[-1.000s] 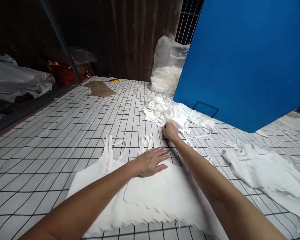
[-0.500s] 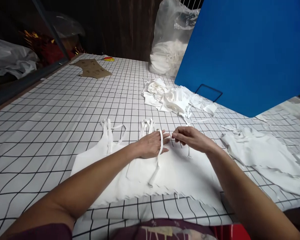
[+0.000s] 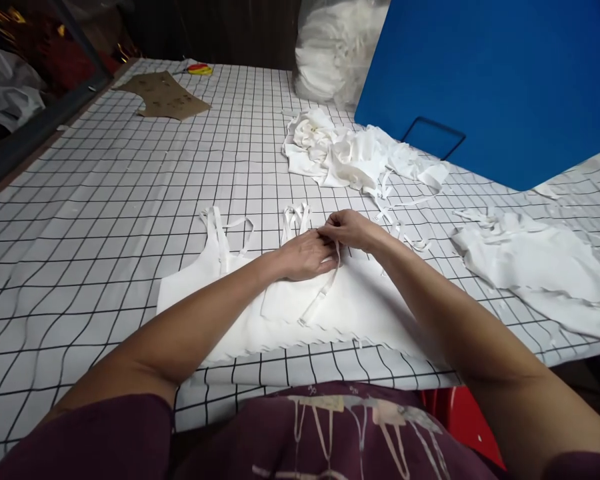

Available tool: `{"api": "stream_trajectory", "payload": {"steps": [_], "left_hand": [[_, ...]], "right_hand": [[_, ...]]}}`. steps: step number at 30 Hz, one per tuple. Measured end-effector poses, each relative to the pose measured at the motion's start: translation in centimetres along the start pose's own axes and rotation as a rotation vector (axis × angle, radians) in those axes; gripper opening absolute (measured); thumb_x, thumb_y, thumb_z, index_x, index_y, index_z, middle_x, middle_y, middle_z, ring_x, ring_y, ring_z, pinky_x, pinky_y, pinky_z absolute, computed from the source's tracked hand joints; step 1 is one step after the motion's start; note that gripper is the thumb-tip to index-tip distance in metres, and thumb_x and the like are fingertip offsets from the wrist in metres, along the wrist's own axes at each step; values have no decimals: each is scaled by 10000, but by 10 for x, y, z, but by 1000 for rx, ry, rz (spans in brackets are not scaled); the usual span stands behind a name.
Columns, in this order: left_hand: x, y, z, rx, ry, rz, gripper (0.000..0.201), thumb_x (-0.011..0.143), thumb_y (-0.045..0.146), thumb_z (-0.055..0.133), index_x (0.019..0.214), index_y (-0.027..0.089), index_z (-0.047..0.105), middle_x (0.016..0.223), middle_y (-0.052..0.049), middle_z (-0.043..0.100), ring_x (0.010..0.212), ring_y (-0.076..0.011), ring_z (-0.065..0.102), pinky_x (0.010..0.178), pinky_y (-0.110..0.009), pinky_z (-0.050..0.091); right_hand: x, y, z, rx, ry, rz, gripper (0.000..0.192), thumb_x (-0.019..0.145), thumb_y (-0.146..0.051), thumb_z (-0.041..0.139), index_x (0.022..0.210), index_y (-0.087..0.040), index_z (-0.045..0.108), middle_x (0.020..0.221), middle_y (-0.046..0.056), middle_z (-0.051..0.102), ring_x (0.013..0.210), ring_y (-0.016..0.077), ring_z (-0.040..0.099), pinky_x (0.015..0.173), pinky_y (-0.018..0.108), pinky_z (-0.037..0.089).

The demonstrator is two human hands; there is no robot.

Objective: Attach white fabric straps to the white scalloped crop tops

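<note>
A white strappy garment (image 3: 380, 307), like a camisole or bra top, lies spread on the grid-patterned cloth in front of me. My left hand (image 3: 306, 256) rests flat on its upper part with the fingers pointing right; their tips are partly covered. Over it, my right hand (image 3: 351, 230) pinches a thin white strap at the left fingertips. This strap (image 3: 323, 293) trails down across the garment, with a small slider on it. More strap loops (image 3: 296, 217) stand up at the garment's top edge, left of my hands.
A heap of white garments (image 3: 350, 150) lies beyond my hands, another white pile (image 3: 540, 260) at right. Behind stand a large blue board (image 3: 480, 80) and a plastic bag of white pieces (image 3: 330, 53). A brown card pattern (image 3: 167, 97) and red-yellow scissors (image 3: 199, 69) lie far left.
My right hand has moved left onto the left fingertips and now pinches the strap. The strap loop that lay across my left fingers has shifted to their tips. The view has tilted downward.
</note>
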State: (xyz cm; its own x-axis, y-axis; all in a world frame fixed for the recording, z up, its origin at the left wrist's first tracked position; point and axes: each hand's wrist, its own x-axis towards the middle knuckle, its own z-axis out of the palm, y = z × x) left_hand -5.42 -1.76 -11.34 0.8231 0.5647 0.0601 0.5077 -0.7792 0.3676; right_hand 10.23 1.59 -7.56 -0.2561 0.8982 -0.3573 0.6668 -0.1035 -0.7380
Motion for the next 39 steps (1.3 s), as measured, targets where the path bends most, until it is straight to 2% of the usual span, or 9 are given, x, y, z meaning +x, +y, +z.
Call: {"api": "stream_trajectory", "payload": {"steps": [5,9,12,16,20,23,27,34,39], "left_hand": [[0,-2,-1,-59,24,35,316,978,298,391,1025,168,675,1136,-85,684,1128,-246,586,1084,-412,367],[-2,-3,-1,-50,-66,-40,525,1004,467,366,1437,188,470,1599,-74,339,1509,-294,187,1217,-454,190],[-1,-4,-1,-12,-139,-101,631,1018,519,291,1538,163,321,1662,-63,184,1541,-276,36,1244,-434,107],[0,-4,0,-10,-130,-102,603,1020,491,315,1532,173,340,1651,-55,228,1540,-277,48,1245,-435,91],[-3,-3,-2,-121,3,-118,469,998,410,432,1397,180,519,1576,-87,383,1491,-277,249,1207,-432,240],[-5,0,-12,-353,174,-178,322,978,352,488,1181,177,666,1395,-108,574,1280,-255,535,1081,-408,419],[-7,4,-28,-795,337,-310,298,902,362,637,1114,165,706,1206,-106,691,1116,-223,645,971,-363,503],[-7,1,-26,-948,521,-480,259,780,374,755,904,146,754,908,-79,748,806,-179,673,736,-301,517],[-6,-1,-22,-908,532,-490,210,794,351,710,767,144,732,725,-33,695,655,-136,594,621,-267,453]], "right_hand": [[-43,0,-12,230,-270,-146,380,829,-499,701,687,-176,560,650,6,573,570,95,433,543,265,318],[-90,13,-32,225,-545,-230,372,918,-516,597,877,-155,677,699,17,636,616,110,496,591,267,358],[-115,28,-43,189,-664,-192,371,948,-489,566,860,-161,716,741,31,672,598,108,491,581,269,353],[-128,42,-47,244,-746,-127,314,902,-486,633,892,-197,755,731,27,695,580,124,499,570,276,364],[-117,42,-46,303,-637,-199,286,884,-461,665,927,-198,770,744,26,683,604,118,500,566,265,364],[-88,35,-44,427,-369,-283,304,869,-457,684,959,-176,755,708,2,607,596,89,456,534,236,327],[-39,19,-39,614,-57,-281,335,771,-486,765,811,-158,713,725,-4,578,613,76,446,545,227,338],[-5,9,-8,695,-17,-315,362,748,-497,782,684,-170,640,791,7,617,672,89,475,616,250,377],[1,21,-1,692,-10,-291,400,722,-517,793,680,-173,594,779,0,599,637,86,450,603,256,378]]}}
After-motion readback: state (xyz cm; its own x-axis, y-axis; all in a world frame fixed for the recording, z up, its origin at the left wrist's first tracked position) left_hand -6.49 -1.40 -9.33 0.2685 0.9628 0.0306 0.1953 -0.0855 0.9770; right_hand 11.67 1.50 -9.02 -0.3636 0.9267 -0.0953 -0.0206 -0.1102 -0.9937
